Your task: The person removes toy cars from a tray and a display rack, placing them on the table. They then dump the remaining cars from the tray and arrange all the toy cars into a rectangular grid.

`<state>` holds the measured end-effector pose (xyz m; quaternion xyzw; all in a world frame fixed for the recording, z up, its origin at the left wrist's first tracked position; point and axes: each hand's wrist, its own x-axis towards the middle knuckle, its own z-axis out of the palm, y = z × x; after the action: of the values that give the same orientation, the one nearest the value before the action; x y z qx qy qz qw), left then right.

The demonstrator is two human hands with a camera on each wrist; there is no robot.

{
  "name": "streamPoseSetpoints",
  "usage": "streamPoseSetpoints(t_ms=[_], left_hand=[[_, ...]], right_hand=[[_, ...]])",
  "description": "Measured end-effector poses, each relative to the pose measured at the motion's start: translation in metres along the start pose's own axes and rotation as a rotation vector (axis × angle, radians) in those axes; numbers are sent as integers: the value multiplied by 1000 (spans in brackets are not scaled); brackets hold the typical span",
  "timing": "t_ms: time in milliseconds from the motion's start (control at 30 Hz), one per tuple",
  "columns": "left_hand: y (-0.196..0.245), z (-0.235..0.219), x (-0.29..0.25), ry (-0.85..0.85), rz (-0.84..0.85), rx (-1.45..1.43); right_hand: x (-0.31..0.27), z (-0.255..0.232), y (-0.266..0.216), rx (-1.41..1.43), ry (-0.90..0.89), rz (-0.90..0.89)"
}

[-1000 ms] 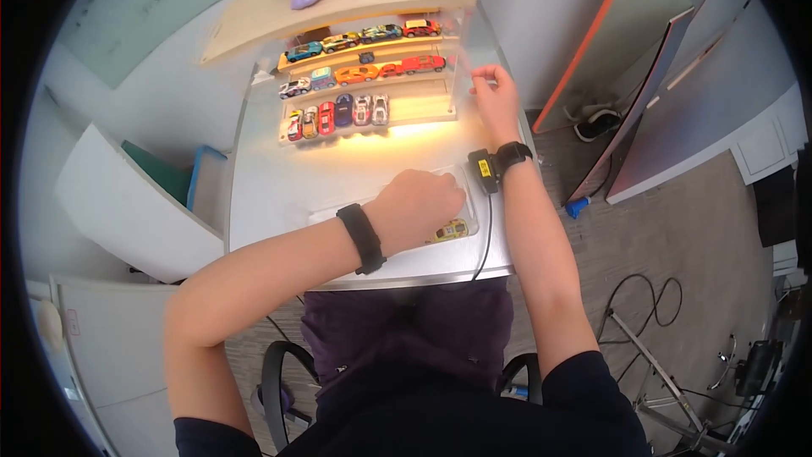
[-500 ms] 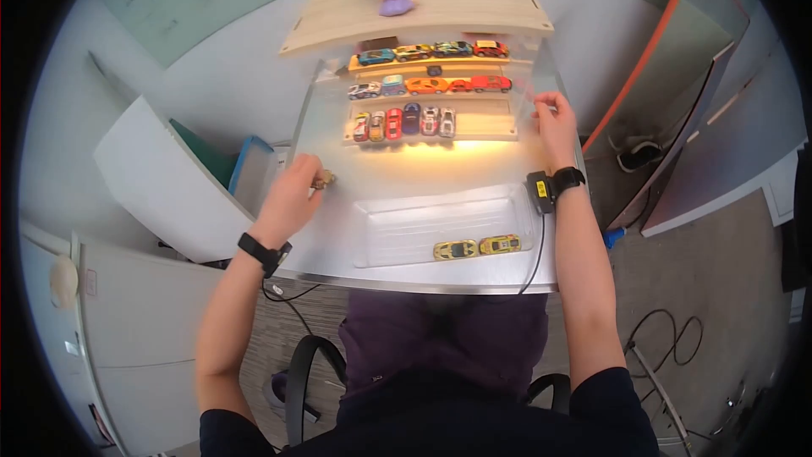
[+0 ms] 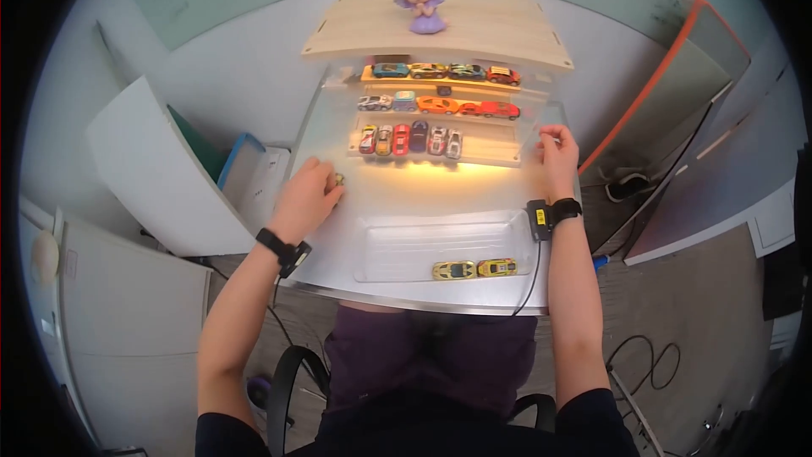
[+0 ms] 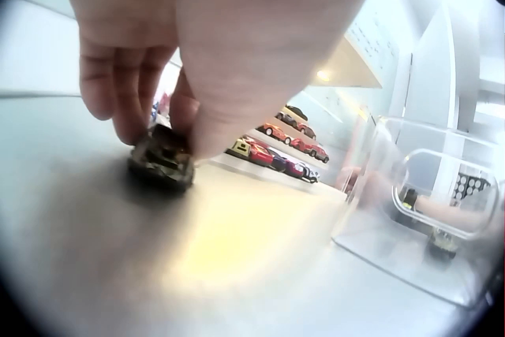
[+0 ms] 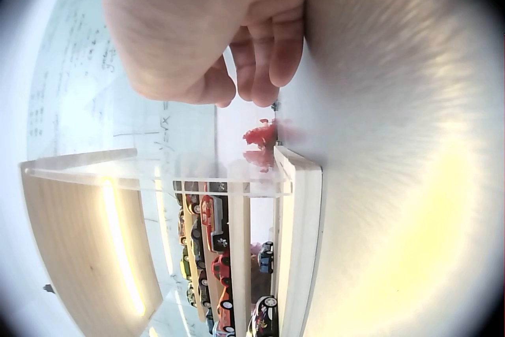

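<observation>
At the table's left side my left hand (image 3: 306, 199) pinches a small toy car (image 3: 340, 179). In the left wrist view, fingers and thumb hold this dark car (image 4: 162, 160) at or just above the tabletop; contact is unclear. My right hand (image 3: 559, 161) hangs loosely curled by the display rack's right end, holding nothing. The right wrist view shows that hand (image 5: 213, 37) beside the rack's clear side panel. A clear plastic tray (image 3: 397, 241) near the front edge holds two yellowish cars, one (image 3: 454, 270) left of the other (image 3: 496, 267).
A lit, tiered rack (image 3: 491, 151) with rows of toy cars stands at the back of the table. On its wooden top (image 3: 355, 25) is a purple winged figurine (image 3: 423, 4). A black cable (image 3: 533, 281) runs from the right wrist over the tray's right side.
The left hand has moved from over the tray to the table's left side, with a small car in its fingers. The right hand stays beside the rack while the head view has shifted.
</observation>
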<state>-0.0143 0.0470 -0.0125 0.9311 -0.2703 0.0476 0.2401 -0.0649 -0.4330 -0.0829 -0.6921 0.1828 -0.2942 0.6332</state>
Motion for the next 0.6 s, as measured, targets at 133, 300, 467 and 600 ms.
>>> streamPoseSetpoints(t_ms=[133, 300, 467, 600], left_hand=[[0, 6, 8, 27, -37, -60], [4, 0, -31, 33, -1, 21], [29, -17, -113, 95, -10, 41], [30, -20, -144, 90, -68, 7]], right_hand=[[-3, 0, -5, -14, -14, -33], [-3, 0, -6, -23, -3, -26], [1, -2, 3, -6, 1, -28], [-2, 2, 1, -37, 32, -61]])
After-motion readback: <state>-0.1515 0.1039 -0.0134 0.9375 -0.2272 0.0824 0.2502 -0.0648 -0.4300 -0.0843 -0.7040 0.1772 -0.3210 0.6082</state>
